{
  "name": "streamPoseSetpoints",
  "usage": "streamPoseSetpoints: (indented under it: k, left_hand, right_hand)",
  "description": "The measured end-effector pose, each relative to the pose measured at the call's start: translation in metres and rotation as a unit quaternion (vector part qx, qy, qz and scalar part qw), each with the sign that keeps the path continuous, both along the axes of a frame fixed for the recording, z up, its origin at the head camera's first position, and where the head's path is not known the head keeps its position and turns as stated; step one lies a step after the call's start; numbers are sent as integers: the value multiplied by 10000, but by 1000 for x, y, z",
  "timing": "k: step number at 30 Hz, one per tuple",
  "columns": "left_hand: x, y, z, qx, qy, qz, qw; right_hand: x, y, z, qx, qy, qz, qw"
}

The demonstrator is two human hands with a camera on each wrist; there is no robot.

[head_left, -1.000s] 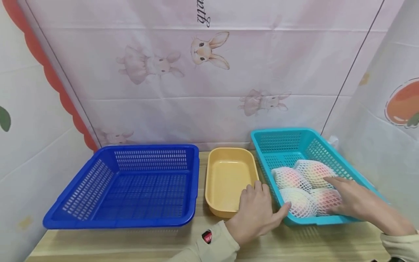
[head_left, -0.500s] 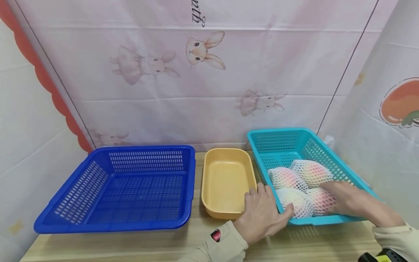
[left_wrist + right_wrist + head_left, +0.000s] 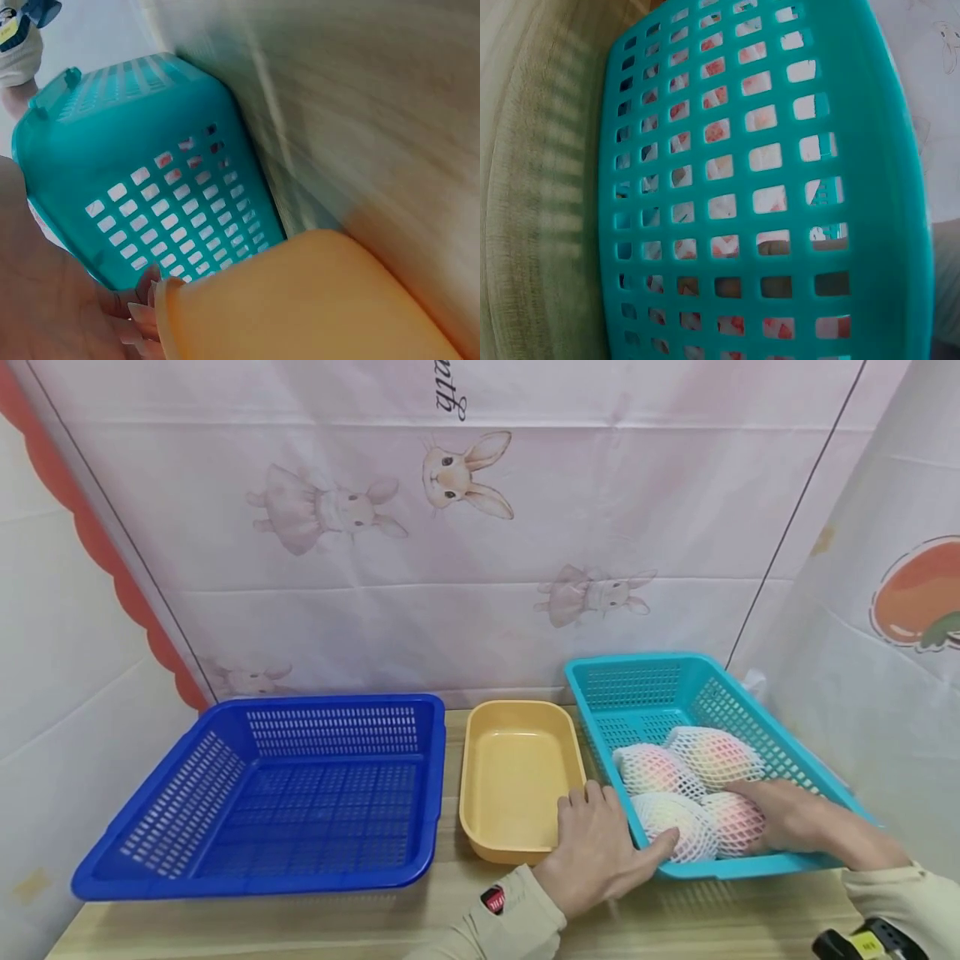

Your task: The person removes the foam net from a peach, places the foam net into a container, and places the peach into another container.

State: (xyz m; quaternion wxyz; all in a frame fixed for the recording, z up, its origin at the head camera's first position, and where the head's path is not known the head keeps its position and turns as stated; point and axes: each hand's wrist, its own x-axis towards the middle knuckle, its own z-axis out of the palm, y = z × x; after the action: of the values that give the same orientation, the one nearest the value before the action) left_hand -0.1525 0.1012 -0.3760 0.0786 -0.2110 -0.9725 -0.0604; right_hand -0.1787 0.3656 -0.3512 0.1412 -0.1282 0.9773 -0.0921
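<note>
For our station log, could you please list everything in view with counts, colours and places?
Blue basket: one, blue, left.
Dish: one, yellow, between the baskets.
Turquoise basket: one, turquoise, right.
Netted fruits: four, pink-yellow under white, in turquoise basket.
Table: one, light wood, foreground.
Backdrop: one, pale pink, behind; rabbit prints.
Side walls: two, white, left and right.
Scalloped strip: one, red, along left wall.
Fruit print: one, orange, right wall.
Unclear object: one, white, beyond turquoise basket.
Wrist device: one, black-and-yellow, by right sleeve.
Sleeves: two, beige, left and right.
Left grip: one, bare hand, dish's near right corner.
Right grip: one, bare hand, around near right fruit.
</note>
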Motion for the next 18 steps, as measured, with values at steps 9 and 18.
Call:
streamPoseSetpoints:
  k: [9,18]
  left_hand:
    - [-4,-2,-1,-1,298,-211,9993]
    - [-8,-3,-3,138,331,-373,9987]
  right_hand:
    - [-4,5,-2,-173,-208,-55,9996]
    - [-4,12,-8,-298,-316,-176,9989]
